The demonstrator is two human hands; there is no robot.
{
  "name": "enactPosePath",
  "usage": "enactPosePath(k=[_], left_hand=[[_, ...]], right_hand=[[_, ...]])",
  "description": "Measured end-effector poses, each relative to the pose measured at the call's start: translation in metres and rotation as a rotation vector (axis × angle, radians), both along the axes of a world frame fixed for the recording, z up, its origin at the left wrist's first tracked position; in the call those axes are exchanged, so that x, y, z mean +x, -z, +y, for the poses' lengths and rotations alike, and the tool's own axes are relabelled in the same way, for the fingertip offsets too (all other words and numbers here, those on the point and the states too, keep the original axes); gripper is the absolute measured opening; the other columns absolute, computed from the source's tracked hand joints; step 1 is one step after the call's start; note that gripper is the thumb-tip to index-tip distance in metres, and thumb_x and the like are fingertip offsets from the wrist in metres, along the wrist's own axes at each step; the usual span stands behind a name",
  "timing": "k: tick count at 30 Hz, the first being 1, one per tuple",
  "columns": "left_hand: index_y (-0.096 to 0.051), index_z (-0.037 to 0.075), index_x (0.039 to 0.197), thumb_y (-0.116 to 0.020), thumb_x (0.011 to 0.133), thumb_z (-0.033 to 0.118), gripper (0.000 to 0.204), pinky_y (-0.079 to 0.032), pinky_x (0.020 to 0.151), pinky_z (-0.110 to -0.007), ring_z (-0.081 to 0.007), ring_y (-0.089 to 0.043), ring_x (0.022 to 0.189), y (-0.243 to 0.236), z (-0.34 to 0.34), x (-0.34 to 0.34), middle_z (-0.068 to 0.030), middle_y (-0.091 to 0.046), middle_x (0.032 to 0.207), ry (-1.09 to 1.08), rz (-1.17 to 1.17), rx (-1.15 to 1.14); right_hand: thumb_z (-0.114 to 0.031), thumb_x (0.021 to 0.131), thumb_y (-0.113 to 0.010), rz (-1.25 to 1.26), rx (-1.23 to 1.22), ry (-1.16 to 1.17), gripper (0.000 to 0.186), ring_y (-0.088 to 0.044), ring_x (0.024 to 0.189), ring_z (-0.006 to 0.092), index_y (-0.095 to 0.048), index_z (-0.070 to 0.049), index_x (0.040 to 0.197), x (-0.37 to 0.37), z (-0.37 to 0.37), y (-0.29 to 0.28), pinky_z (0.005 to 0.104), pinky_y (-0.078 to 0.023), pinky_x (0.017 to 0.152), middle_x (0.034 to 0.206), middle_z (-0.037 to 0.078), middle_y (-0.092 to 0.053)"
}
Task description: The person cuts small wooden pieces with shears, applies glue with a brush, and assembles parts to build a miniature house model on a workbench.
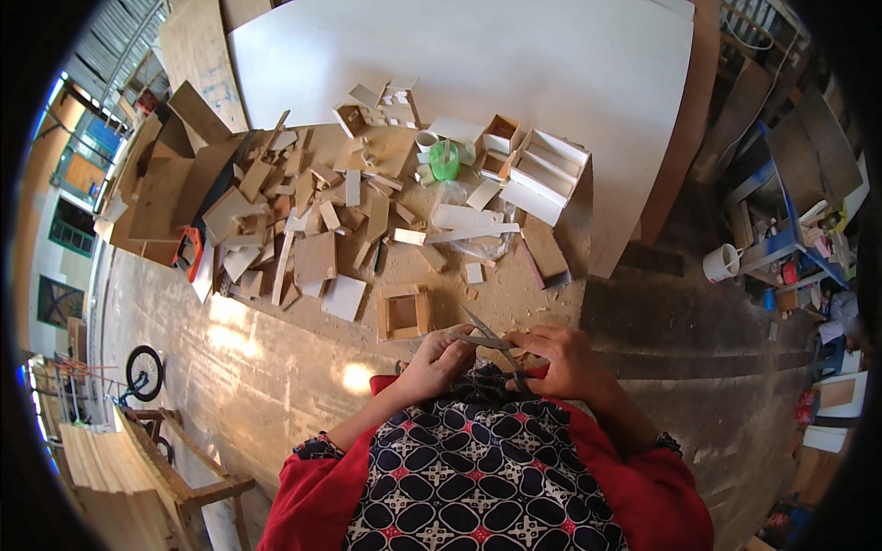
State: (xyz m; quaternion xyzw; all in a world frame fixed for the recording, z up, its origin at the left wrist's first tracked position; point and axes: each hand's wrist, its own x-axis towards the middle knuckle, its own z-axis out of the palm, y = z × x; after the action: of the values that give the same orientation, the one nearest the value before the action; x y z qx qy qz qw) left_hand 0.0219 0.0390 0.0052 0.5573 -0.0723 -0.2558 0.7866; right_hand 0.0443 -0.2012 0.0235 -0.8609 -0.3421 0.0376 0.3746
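Observation:
My left hand (441,358) pinches a thin grey strip (472,341) just beyond my patterned clothing. My right hand (551,356) grips metal scissors (484,325), whose blades point forward and left and cross the strip. Both hands are close together at the near edge of the cluttered worktable (572,303). A small square wooden box frame (401,312) lies just beyond my left hand, and a small white square (474,273) lies farther forward.
Wood offcuts (314,257), an orange-handled saw (189,254), a green plastic container (444,160) and white compartment boxes (546,171) crowd the table. A large white board (459,55) is behind. A bicycle wheel (143,372) stands left; shelving (772,248) and a bucket (721,263) stand right.

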Motion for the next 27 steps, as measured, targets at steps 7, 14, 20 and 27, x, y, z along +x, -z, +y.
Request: enactPosePath(k=[7, 14, 20, 27], left_hand=[[-0.050, 0.003, 0.099, -0.043, 0.100, 0.024, 0.022, -0.025, 0.047, -0.021, -0.0037, -0.033, 0.054, 0.005, -0.002, -0.001, 0.0069, -0.036, 0.065, -0.087, 0.036, 0.121], [-0.053, 0.002, 0.111, -0.045, 0.100, 0.019, 0.022, -0.027, 0.048, -0.021, -0.0034, -0.035, 0.055, -0.001, -0.003, 0.002, 0.0073, -0.039, 0.066, -0.065, 0.137, 0.098], [-0.051, 0.001, 0.110, -0.044, 0.100, 0.022, 0.024, -0.026, 0.048, -0.021, -0.0036, -0.033, 0.055, 0.011, -0.004, -0.001, 0.0075, -0.037, 0.065, -0.109, 0.038, 0.110], [-0.049, 0.001, 0.107, -0.044, 0.099, 0.026, 0.027, -0.024, 0.048, -0.021, -0.0043, -0.031, 0.054, 0.007, -0.006, 0.000, 0.0066, -0.036, 0.065, -0.100, -0.002, 0.144]], right_hand=[[-0.023, 0.063, -0.074, -0.110, -0.066, 0.033, 0.054, -0.058, 0.071, 0.0272, -0.063, -0.009, 0.113, -0.002, -0.001, 0.011, 0.0389, -0.049, 0.065, 0.078, 0.009, -0.055], [-0.019, 0.065, -0.073, -0.140, -0.098, 0.020, 0.050, -0.061, 0.071, 0.0265, -0.063, -0.010, 0.113, -0.002, -0.004, 0.029, 0.0386, -0.049, 0.061, 0.080, 0.010, -0.059], [-0.023, 0.063, -0.075, 0.000, 0.026, 0.024, 0.053, -0.061, 0.074, 0.0282, -0.064, -0.013, 0.113, 0.005, -0.001, 0.005, 0.0399, -0.050, 0.066, 0.081, 0.010, -0.060], [-0.028, 0.063, -0.076, -0.084, -0.110, 0.056, 0.056, -0.059, 0.075, 0.0269, -0.064, -0.013, 0.116, 0.003, 0.000, 0.010, 0.0385, -0.050, 0.067, 0.081, 0.008, -0.057]])
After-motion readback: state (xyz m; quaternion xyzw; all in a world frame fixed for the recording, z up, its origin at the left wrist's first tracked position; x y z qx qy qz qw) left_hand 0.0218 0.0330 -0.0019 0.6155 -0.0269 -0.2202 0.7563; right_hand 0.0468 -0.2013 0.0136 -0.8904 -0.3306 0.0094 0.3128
